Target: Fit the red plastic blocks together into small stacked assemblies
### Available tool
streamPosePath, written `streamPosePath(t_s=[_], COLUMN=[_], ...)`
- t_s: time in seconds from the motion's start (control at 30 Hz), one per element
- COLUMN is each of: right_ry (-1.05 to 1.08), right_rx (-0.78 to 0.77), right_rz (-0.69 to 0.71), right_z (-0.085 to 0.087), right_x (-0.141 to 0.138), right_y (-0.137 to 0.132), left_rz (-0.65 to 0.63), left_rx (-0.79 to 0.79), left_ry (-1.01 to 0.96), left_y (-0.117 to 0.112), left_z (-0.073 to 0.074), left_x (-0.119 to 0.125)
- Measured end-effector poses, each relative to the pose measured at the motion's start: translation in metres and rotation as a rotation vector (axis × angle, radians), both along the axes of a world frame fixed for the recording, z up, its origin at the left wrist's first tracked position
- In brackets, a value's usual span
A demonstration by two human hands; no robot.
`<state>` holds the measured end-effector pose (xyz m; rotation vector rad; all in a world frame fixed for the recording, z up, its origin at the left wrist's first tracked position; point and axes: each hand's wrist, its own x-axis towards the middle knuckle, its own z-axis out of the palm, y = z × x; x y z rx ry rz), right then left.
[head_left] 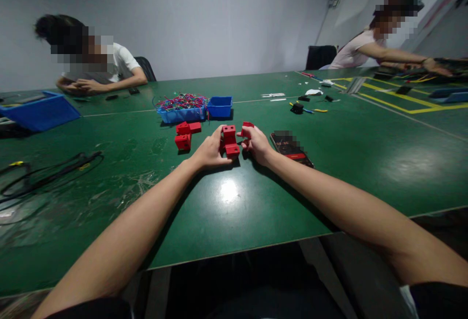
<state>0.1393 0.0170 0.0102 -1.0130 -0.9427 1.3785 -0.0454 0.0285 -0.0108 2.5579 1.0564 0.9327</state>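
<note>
My left hand (212, 151) is closed around a red block with holes (230, 142), stepped in shape, at the middle of the green table (234, 226). Just to its right, my right hand (257, 144) pinches a smaller red piece (247, 124), partly hidden by the fingers. A narrow gap separates the two red parts. Left of my left hand, more red blocks (184, 141) lie close together on the tabletop. A phone (292, 150) with a lit screen rests beside my right wrist.
Behind the blocks stand a blue bin (182, 113) heaped with coloured wires and a smaller blue bin (220, 108). Black cables (51, 175) and a large blue bin (42, 112) are at left. Pliers (314, 110) lie at right. Two people (126, 61) sit across the table.
</note>
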Motion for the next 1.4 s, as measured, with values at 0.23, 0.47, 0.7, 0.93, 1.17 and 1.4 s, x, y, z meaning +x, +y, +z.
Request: streamPosePath(t_s=[0.23, 0.47, 0.7, 0.93, 1.17, 1.4], right_ry=[0.014, 0.091, 0.113, 0.158, 0.128, 0.048], right_rx=[-0.031, -0.126, -0.104, -0.117, -0.036, 0.11], right_rz=[0.034, 0.001, 0.066, 0.044, 0.034, 0.028], right_z=[0.004, 0.007, 0.007, 0.005, 0.0, -0.01], right_x=[0.0, 0.003, 0.005, 0.005, 0.005, 0.005], right_y=[0.0, 0.003, 0.002, 0.004, 0.004, 0.005], left_rz=[-0.014, -0.009, -0.029, -0.016, -0.019, -0.023], left_rx=[0.013, -0.004, 0.003, 0.0, 0.007, -0.003], left_ry=[0.018, 0.009, 0.014, 0.028, 0.038, 0.01], left_y=[0.0, -0.001, -0.002, -0.001, 0.0, -0.002], left_z=[0.001, 0.003, 0.003, 0.002, 0.0, 0.003], left_x=[0.0, 0.0, 0.0, -0.001, -0.001, 0.0])
